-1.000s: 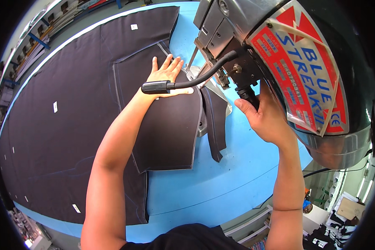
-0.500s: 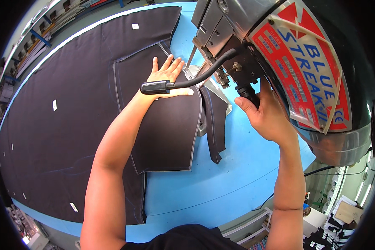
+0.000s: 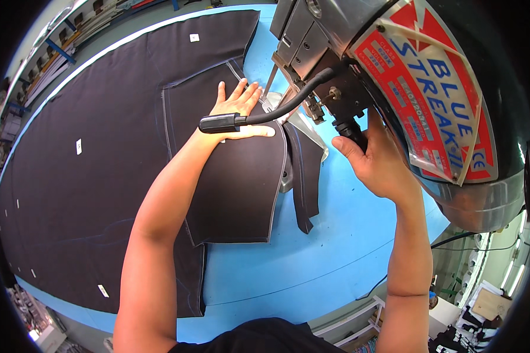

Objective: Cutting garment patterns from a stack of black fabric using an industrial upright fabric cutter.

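My left hand (image 3: 238, 112) lies flat on a stack of dark fabric (image 3: 235, 194), fingers spread and thumb pointing right. It rests just left of the blade area of an electric fabric cutting machine (image 3: 330, 76). At the machine's black handle (image 3: 350, 130), my right hand (image 3: 380, 159) is closed round the grip, its thumb in front and most fingers hidden behind. A narrow cut strip of dark fabric (image 3: 306, 182) hangs apart from the main piece along a slit below the machine's metal base plate (image 3: 286, 179). Pale chalk lines follow the fabric's edges.
A wide dark fabric layer (image 3: 82, 194) with small white stickers covers the left of the blue table (image 3: 265, 300). A black bendable arm (image 3: 224, 122) juts from the machine over my left wrist. A cable (image 3: 453, 239) runs off at the right, near a white rack (image 3: 359, 317).
The view has shifted very slightly against the table and fabric. Both hands stay where they were, the left flat and the right round the handle.
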The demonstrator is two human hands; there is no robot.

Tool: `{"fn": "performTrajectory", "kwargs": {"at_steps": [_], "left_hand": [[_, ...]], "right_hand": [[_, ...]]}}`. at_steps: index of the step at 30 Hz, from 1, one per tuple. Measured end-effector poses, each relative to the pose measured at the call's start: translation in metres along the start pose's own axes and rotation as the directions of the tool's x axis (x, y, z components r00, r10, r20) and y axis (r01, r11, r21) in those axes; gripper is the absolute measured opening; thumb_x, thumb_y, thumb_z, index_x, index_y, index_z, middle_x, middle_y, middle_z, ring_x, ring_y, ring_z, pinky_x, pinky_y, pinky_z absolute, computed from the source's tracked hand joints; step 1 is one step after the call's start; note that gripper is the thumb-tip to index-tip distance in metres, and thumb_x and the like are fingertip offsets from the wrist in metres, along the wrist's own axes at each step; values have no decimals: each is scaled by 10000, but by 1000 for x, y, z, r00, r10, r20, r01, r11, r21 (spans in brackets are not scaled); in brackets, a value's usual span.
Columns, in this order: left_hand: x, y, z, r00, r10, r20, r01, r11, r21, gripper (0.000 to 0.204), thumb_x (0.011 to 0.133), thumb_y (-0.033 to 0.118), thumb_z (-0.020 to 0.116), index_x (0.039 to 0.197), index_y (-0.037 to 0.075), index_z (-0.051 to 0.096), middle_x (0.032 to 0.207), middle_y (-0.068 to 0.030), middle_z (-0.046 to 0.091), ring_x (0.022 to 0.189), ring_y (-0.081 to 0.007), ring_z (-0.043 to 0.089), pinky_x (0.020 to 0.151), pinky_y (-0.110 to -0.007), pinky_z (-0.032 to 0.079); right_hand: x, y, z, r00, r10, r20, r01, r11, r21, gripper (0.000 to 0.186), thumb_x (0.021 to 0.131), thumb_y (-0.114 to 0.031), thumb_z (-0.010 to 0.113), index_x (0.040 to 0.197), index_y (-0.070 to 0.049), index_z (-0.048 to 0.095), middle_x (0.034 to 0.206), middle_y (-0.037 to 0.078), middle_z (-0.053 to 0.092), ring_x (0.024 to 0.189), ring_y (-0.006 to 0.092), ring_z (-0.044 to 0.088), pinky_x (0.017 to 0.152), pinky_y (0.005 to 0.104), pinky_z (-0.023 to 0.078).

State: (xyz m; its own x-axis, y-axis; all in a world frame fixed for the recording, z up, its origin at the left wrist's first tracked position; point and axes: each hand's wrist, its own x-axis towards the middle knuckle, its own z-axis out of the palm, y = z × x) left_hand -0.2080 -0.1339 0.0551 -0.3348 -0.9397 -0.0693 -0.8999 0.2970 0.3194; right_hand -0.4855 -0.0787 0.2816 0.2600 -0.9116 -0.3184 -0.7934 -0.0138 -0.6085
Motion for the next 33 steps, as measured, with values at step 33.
{"fn": "performTrajectory", "kwargs": {"at_steps": [33], "left_hand": [[-2,-1,-1,998,-56,-29,55,998,-21,1363,719,987,507,1650,33,221,1694,-231,249,1597,-397,140,1258,-660,40]], "right_hand": [[17,3,-2,991,-130,12,131,984,-119,721,1014,-261,701,1524,64,308,1230,216,611,1011,256,658,853,373,561]]}}
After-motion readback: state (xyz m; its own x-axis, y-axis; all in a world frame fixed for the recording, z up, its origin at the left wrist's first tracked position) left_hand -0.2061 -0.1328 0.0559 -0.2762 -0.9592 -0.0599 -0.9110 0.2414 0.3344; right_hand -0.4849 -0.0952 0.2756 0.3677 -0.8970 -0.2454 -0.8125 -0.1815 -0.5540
